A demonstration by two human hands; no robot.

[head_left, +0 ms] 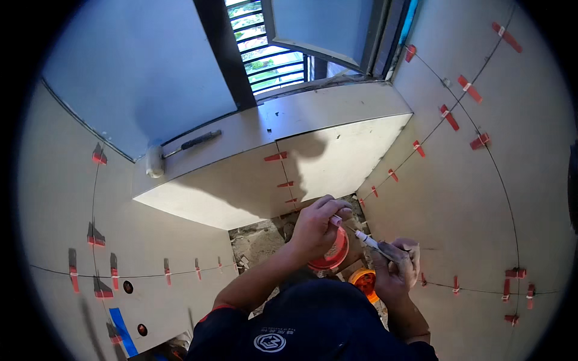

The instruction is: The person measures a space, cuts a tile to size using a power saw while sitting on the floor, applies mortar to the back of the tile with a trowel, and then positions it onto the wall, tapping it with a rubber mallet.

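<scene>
My left hand [313,227] is closed, with a small pale pink cap-like piece [336,221] pinched at its fingertips. Across from it, my right hand [397,269] grips a slim white pen-like tool [367,240], whose thin tip points up and left at that piece. A short gap separates the two. Below the hands stands a red bucket [338,256], partly covered by my left hand and wrist. An orange tub [363,283] with red bits inside sits beside my right wrist.
A white-headed mallet [155,162] lies on the tiled window ledge [337,107]. Red wedges [450,117] stick out along the tile joints on both side walls and the ledge front. A window sash [325,27] stands ajar. Rubble covers the floor [256,243].
</scene>
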